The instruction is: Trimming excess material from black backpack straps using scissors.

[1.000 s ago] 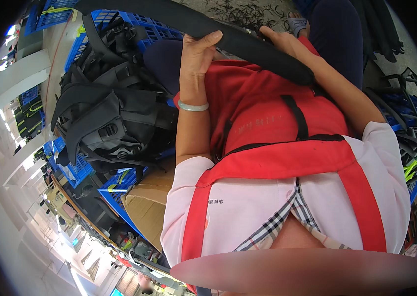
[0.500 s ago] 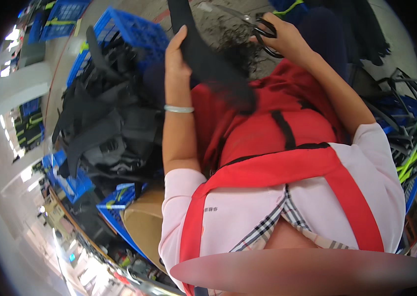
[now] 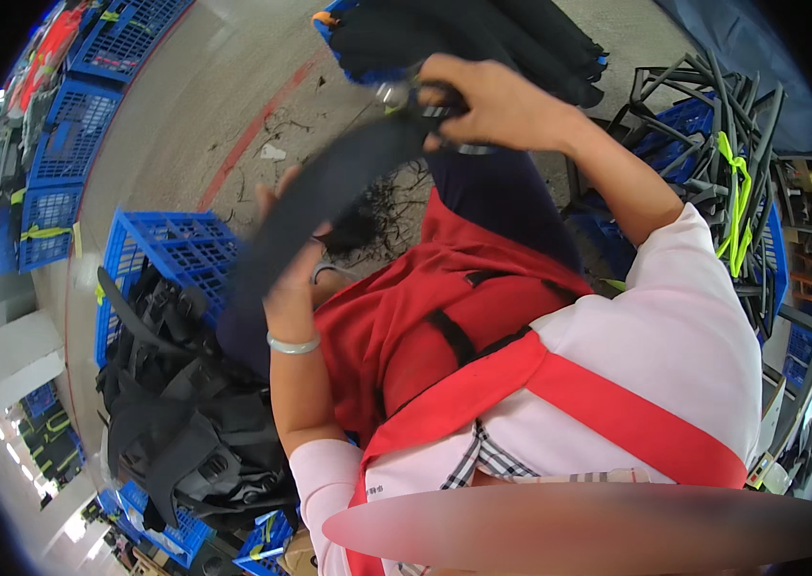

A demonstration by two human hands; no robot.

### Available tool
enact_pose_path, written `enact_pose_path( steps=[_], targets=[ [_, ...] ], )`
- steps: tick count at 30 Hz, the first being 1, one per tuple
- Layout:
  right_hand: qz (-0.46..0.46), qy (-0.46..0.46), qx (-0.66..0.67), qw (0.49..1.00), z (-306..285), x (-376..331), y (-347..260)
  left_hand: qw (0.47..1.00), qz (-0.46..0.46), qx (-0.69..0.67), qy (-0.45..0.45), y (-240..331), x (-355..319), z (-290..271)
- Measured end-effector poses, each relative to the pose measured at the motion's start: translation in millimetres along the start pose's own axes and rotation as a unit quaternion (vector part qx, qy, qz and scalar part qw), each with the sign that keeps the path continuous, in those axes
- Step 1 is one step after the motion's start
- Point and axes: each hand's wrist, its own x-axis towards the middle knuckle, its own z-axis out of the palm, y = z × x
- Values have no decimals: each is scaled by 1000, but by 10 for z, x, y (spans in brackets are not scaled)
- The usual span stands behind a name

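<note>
A long, curved black padded strip (image 3: 315,192) stretches over my lap, its lower end smeared by motion. My left hand (image 3: 300,271) grips it from beneath, and the strip hides most of that palm. At the strip's far end, my right hand (image 3: 502,104) is closed round the dark handles of a pair of scissors (image 3: 391,96). Their metal pivot shows beside the strip, while the blades are blurred and partly hidden. Whether the blades touch the strip, I cannot tell. My red apron (image 3: 406,298) lies under both forearms.
Dark thread scraps (image 3: 358,226) litter the floor between my knees. On my left, a blue crate (image 3: 175,230) stands by a heap of black strapped gear (image 3: 194,422). A crate of black strips (image 3: 463,38) is ahead, and black frames (image 3: 703,115) with a yellow-green tie are at right.
The strip has swung to slope down to the left, and my right hand has brought the scissors over to its far end. The view has turned, showing more floor and the crate ahead.
</note>
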Motion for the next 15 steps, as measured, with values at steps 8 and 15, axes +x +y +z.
enact_pose_path(
  steps=[8,15],
  targets=[
    [231,195,-98,948,-888,150,1972,961,-34,110,250,-299,-48,-489],
    [281,298,-147,901,-571,-79,3114,938,-74,211,264,-619,239,-366]
  ],
)
